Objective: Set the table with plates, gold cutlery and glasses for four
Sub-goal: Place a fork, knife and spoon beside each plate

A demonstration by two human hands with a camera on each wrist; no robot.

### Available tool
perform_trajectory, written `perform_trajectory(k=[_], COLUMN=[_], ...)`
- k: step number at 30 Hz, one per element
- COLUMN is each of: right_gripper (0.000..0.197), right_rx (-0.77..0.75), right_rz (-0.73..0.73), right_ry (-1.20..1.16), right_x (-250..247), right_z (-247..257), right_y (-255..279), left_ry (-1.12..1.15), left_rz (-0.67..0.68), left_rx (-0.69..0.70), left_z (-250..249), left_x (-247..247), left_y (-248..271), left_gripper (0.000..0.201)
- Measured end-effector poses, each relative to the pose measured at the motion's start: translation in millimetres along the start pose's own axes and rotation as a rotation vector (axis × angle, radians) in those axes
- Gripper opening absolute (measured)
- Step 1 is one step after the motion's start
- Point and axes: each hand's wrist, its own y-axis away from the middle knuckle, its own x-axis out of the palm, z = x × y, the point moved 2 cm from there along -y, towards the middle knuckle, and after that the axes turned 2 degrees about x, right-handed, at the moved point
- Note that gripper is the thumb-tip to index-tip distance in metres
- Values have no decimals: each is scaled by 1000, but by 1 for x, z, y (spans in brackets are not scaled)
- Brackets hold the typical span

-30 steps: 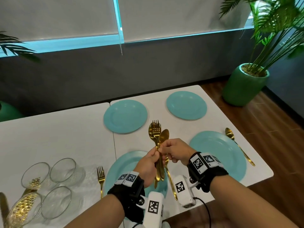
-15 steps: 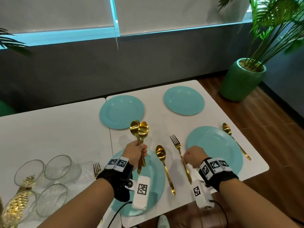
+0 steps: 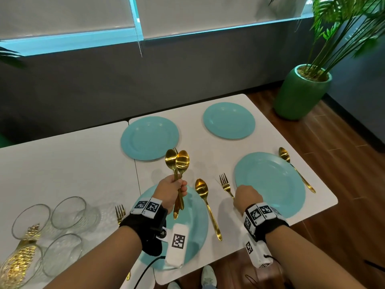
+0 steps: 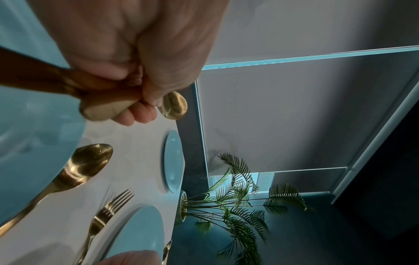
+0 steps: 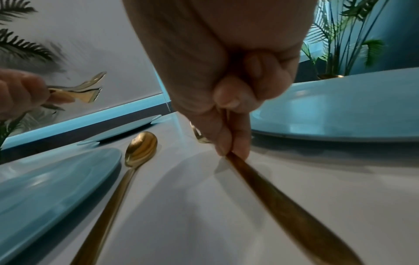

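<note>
Two spoons (image 3: 178,163) stand clenched in the left hand (image 3: 169,191); right hand (image 3: 246,197) fingers (image 5: 229,141) pinch a fork (image 3: 226,185).

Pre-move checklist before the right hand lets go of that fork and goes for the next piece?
1. Gold fork lies flat on the white table, left of the near right teal plate: ok.
2. Right hand off the fork: not ok, fingertips pinch its handle.
3. Left hand grips the remaining gold cutlery bundle securely: ok.
4. Bundle count: two spoons visible, forks cannot tell.
5. Far teal plates have cutlery: not ok.
6. Clear glasses placed: not ok, clustered at left.
</note>
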Motion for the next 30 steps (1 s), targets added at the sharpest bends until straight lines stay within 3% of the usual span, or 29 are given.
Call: perform_trajectory(k=[21, 24, 27, 30], right_gripper=[16, 19, 24, 26], right_rx=[66, -76, -380, -668], right_rz=[-53, -96, -201, -214], right_ry=[-88, -76, -138, -98], right_x=[-2, -23, -52, -72], right_z=[-1, 19, 50, 80], right_y=[8, 17, 35, 49], left_ry=[23, 18, 3, -89], left_rz=[15, 1, 29, 60], left_rx=[-24, -25, -19, -6], left_z=[-2, -7, -15, -22], left_x=[-2, -4, -1, 8], left_y=[3, 5, 7, 5], left_gripper=[26, 22, 16, 17])
